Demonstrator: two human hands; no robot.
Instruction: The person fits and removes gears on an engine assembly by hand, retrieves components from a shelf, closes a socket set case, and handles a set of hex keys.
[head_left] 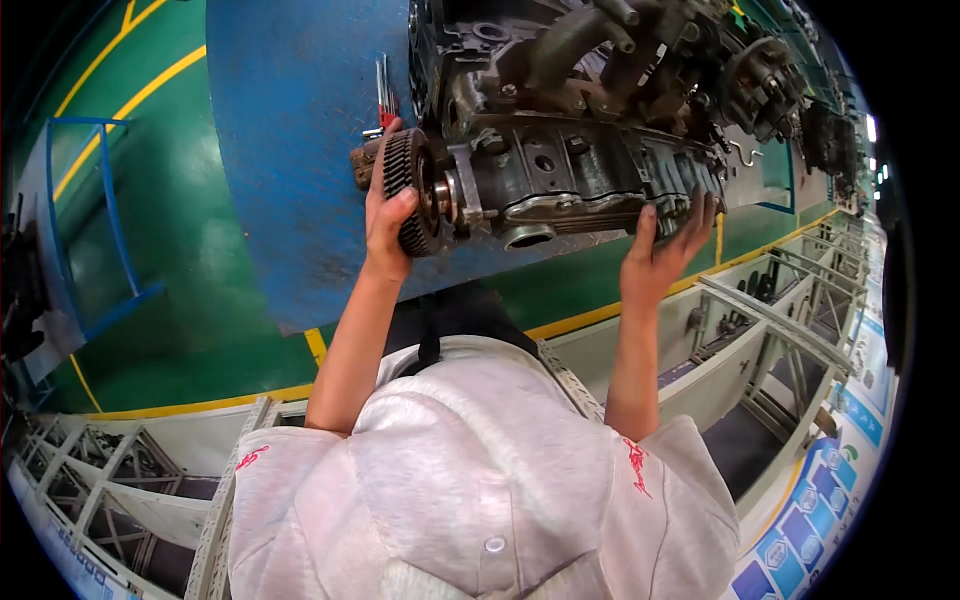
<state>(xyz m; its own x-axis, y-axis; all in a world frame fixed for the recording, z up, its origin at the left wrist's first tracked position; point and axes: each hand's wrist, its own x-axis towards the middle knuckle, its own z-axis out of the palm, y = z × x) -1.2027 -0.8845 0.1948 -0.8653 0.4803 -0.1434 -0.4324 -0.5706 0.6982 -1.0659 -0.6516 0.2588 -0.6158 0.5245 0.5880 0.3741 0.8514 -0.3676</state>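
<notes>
A dark, oily engine (560, 165) lies on the blue-topped workbench (290, 130). At its left end sits a toothed gear wheel (412, 190) on a shaft. My left hand (385, 225) is closed round the gear's outer rim, thumb on the near side and fingers reaching over the far side. At the engine's near right edge, my right hand (665, 250) lies with fingers stretched and thumb apart, and it seems to touch the casing. Its fingertips are partly lost against the dark metal.
Just beyond the gear lie red-handled tools (386, 95) and a brownish metal part (364, 165). A blue-framed stand (115, 210) is on the green floor at left. Pale metal racks (770, 350) run behind me on the right. More dark machinery (830, 140) stands at far right.
</notes>
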